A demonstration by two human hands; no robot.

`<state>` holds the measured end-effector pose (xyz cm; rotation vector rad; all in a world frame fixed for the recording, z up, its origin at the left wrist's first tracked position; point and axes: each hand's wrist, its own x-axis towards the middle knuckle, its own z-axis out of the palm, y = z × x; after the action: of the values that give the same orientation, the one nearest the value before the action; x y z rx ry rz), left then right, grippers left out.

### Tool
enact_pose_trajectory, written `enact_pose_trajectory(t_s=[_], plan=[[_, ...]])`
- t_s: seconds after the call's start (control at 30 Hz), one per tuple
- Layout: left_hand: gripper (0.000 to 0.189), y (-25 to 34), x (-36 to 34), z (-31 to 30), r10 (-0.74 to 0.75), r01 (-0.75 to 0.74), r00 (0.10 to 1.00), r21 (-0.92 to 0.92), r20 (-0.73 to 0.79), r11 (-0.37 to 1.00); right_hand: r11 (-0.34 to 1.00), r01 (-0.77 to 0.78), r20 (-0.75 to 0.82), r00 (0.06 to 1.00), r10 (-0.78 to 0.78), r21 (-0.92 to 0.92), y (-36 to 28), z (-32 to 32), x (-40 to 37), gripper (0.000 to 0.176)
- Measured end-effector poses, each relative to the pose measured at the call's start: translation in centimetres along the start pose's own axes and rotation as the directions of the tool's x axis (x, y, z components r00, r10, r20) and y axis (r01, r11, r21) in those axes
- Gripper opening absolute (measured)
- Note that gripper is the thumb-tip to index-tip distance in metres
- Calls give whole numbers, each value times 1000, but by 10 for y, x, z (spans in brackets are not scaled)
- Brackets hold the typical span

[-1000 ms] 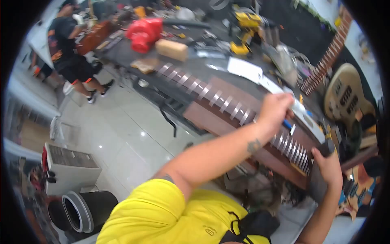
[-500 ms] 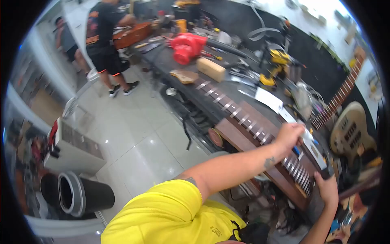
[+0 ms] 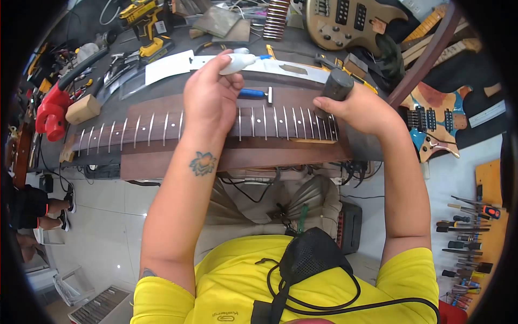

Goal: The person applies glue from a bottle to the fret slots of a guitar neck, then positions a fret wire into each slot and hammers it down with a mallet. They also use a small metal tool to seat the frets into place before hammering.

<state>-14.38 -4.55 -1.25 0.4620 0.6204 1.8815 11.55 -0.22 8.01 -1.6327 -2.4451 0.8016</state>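
My left hand [image 3: 209, 94] is closed around a small white squeeze bottle [image 3: 237, 63] with a blue tip pointing right. It is raised over a fretted guitar neck [image 3: 259, 123], which lies lengthwise across a brown wooden board [image 3: 156, 163]. In my right hand [image 3: 364, 108], thumb in front, is a dark grey cylinder [image 3: 339, 85] close over the neck's right end. A blue-handled tool with a metal crosspiece [image 3: 253, 93] rests just behind the neck. Behind both hands lies a long white strip [image 3: 286, 67] on the bench.
On the bench's left are a red blower [image 3: 51, 116], a wooden block [image 3: 82, 109] and a yellow drill [image 3: 148, 32]. Guitar bodies [image 3: 356, 24] stand at the back and right [image 3: 437, 121]. Hand tools [image 3: 464, 235] hang at the far right.
The view has swung round, so the neck now runs across the picture and the blower sits at the left. Both hands remain behind the neck, the left one holding the bottle.
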Motion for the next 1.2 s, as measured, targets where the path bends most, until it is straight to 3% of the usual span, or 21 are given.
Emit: enact_pose_trajectory(t_s=[0.33, 0.43, 0.93, 1.0, 1.03, 1.2], plan=[[38, 3, -1, 2, -4, 4, 1000, 8, 10, 1000, 997, 60, -46, 997, -62, -51, -10, -4, -2, 50], [37, 2, -4, 1, 7, -7, 1000, -2, 12, 1000, 994, -41, -22, 999, 39, -105, -8, -4, 0, 50], [36, 0, -3, -3, 21, -21, 999, -7, 31, 1000, 996, -4, 2, 1000, 5, -87, -3, 1, 5, 52], [36, 1, -3, -4, 21, -20, 999, -9, 39, 1000, 996, 5, -62, 998, -11, -88, -5, 3, 2, 40], [32, 0, -1, -6, 25, -25, 999, -21, 41, 999, 997, 76, -78, 994, -78, -18, 5, 7, 7, 39], [26, -1, 0, -6, 34, -31, 998, -56, 49, 998, 997, 62, -46, 997, -65, -52, 2, 5, 6, 38]])
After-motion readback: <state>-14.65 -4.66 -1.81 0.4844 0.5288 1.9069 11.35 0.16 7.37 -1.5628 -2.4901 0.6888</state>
